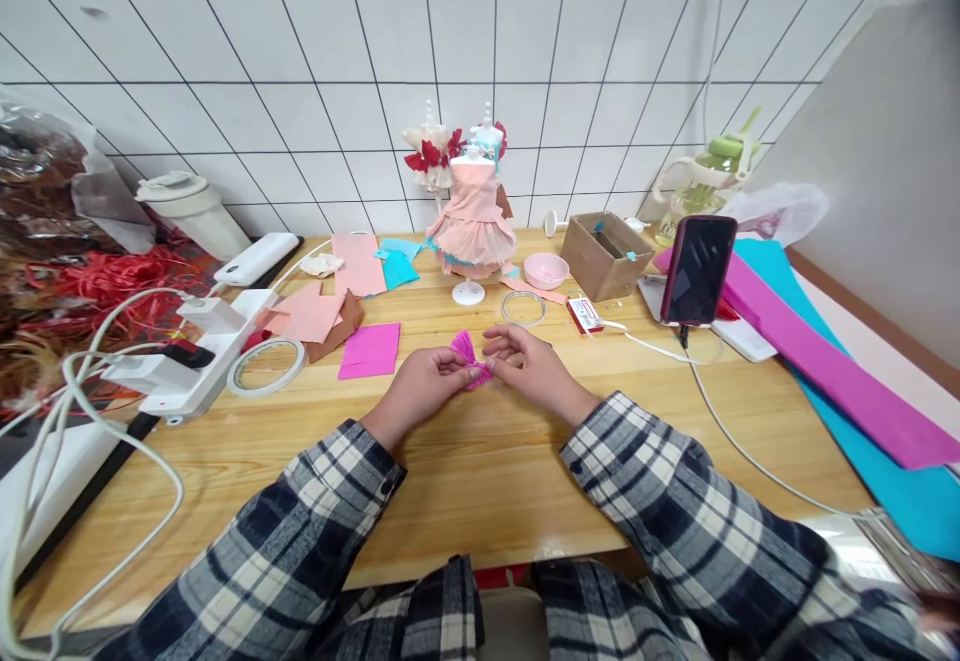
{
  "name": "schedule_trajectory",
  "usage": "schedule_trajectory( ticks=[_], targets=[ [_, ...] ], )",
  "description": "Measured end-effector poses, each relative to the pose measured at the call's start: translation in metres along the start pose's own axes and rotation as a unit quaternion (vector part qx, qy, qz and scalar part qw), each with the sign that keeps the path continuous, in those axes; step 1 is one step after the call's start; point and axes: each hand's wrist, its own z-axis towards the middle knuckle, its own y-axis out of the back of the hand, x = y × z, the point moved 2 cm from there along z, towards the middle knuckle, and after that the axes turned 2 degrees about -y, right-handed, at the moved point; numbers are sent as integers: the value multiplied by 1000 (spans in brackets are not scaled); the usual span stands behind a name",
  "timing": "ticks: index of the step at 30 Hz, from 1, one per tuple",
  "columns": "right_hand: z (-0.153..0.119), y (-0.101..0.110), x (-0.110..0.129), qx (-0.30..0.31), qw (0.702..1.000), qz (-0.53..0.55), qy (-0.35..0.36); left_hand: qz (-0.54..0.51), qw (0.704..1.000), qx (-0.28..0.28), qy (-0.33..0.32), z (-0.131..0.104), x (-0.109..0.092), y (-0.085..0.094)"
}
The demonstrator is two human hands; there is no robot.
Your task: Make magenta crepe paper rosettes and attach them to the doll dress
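Magenta paper (463, 345) is pinched between both hands (429, 375) (534, 369)

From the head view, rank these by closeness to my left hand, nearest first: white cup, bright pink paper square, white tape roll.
Nearest to the left hand first:
1. Bright pink paper square: just to its left, flat on the table.
2. White tape roll: farther left, beside the power strip.
3. White cup: far left, toward the wall.

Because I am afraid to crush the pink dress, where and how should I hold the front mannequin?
Probably pinch its round white base from the near side: it shows below the flared pink skirt, while other mannequins stand behind.
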Motion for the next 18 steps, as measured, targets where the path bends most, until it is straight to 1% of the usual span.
schedule_trajectory(
  ticks=[3, 5, 7, 9, 12, 14, 16, 18],
  targets=[
    [1, 0, 1, 50, 996, 67, 22, -5, 998, 59, 5, -2, -2, -2],
    [2, -1, 0, 65, 993, 95, 7, -29, 996, 84, 2, -2, -2, -3],
    [2, -1, -1, 59, 991, 116, -20, -39, 996, 75, -8, -2, -2, -2],
    [1, -1, -2, 53, 985, 159, -43, -31, 998, 46, -27, 0, -1, 0],
    [0, -2, 0, 69, 970, 223, -60, -15, 998, 21, -53, 1, -1, 1],
    [0, -3, 2, 76, 967, 235, -64, -10, 998, 22, -55, 0, -2, 1],
    [-1, -3, 4, 69, 967, 236, -67, -15, 999, 21, -44, 0, -3, 0],
    [-1, -3, 5, 63, 965, 245, -76, -44, 998, 17, -34, -1, -5, 0]
  ],
)
